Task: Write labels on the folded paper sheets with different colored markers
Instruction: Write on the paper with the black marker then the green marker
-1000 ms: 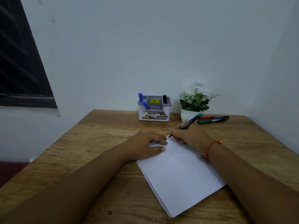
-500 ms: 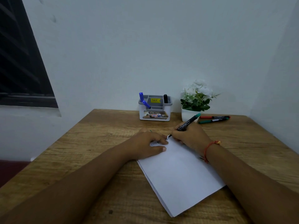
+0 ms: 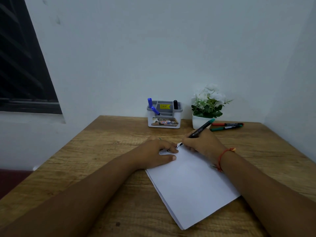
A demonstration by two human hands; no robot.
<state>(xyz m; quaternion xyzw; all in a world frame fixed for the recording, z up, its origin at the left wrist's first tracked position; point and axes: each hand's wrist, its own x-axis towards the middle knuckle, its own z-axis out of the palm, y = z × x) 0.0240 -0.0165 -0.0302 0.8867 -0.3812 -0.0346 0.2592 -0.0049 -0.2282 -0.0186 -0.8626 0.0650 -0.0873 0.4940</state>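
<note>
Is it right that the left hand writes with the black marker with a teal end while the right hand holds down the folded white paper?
No, the hands are swapped. In the head view the right hand writes with the black marker with a teal end; the left hand holds down the folded white paper.

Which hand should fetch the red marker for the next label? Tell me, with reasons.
Right. The red marker lies on the table's far right, beside the right hand, though that hand must first put down the green-capped marker. The left hand is pressing the folded paper flat.
</note>
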